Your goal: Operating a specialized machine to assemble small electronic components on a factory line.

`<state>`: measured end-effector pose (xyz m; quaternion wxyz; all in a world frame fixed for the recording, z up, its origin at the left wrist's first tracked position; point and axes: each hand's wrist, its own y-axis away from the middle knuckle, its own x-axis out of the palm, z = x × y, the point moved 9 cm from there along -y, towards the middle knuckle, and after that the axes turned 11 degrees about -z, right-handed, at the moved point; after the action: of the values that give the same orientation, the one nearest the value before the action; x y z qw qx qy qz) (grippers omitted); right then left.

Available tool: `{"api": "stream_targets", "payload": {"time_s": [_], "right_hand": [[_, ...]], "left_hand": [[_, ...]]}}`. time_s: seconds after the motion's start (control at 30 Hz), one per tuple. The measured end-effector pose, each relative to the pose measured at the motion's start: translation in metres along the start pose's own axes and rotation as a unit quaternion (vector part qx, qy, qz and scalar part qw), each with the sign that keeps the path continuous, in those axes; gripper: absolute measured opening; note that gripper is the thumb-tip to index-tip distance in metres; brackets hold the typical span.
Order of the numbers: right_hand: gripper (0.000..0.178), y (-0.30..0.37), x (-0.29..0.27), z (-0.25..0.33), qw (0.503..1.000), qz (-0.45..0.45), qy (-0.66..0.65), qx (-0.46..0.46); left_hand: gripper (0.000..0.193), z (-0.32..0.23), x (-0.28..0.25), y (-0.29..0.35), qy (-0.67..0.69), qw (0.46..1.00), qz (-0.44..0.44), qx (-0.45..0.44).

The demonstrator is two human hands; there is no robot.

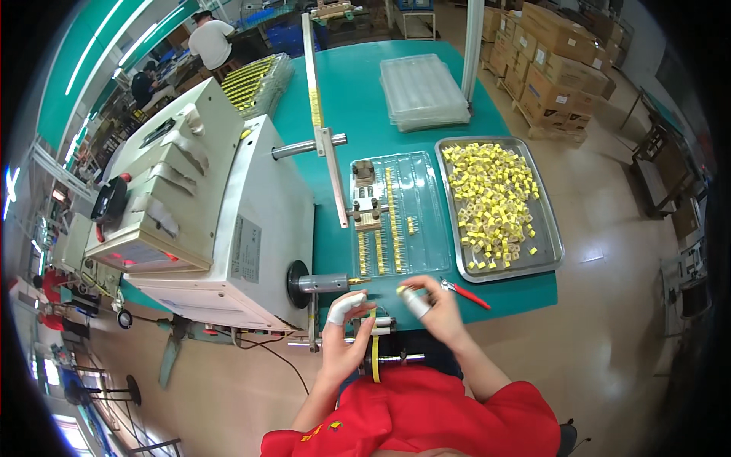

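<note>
Head view: yellow parts [491, 199] in metal tray [545, 250]

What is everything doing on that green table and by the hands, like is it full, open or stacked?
Left hand: fingers parted
Right hand: fingertips together, seemingly on a small yellow piece
Metal tray: piled with loose pieces
Flat clear tray: partly filled, in rows
Other clear trays: stacked
Red-handled pliers: lying down
White machine: on or off, can't tell
</note>
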<state>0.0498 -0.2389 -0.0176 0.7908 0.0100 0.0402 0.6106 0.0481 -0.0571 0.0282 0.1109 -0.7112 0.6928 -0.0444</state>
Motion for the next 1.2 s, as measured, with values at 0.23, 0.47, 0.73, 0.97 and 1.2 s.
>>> {"api": "stream_targets", "payload": {"time_s": [0.23, 0.47, 0.73, 0.97, 1.2], "right_hand": [[0.02, -0.03, -0.126, 0.002, 0.853, -0.342, 0.387, -0.075], [0.032, -0.044, -0.183, -0.042, 0.859, -0.355, 0.357, -0.098], [0.056, -0.032, -0.131, 0.034, 0.833, -0.346, 0.421, -0.094], [0.038, -0.097, -0.114, 0.026, 0.986, -0.162, -0.04, -0.024], [0.037, -0.029, -0.018, 0.245, 0.829, 0.183, -0.386, -0.361]], "left_hand": [[0.023, 0.001, -0.013, 0.006, -0.115, 0.993, 0.033, -0.009], [0.027, 0.003, -0.001, 0.014, 0.014, 0.994, 0.093, -0.055], [0.03, -0.028, -0.042, 0.009, -0.061, 0.997, 0.028, 0.02], [0.037, -0.078, -0.088, 0.005, -0.05, 0.991, -0.064, 0.104], [0.042, -0.106, -0.086, 0.006, -0.01, 0.983, -0.071, 0.168]]}}
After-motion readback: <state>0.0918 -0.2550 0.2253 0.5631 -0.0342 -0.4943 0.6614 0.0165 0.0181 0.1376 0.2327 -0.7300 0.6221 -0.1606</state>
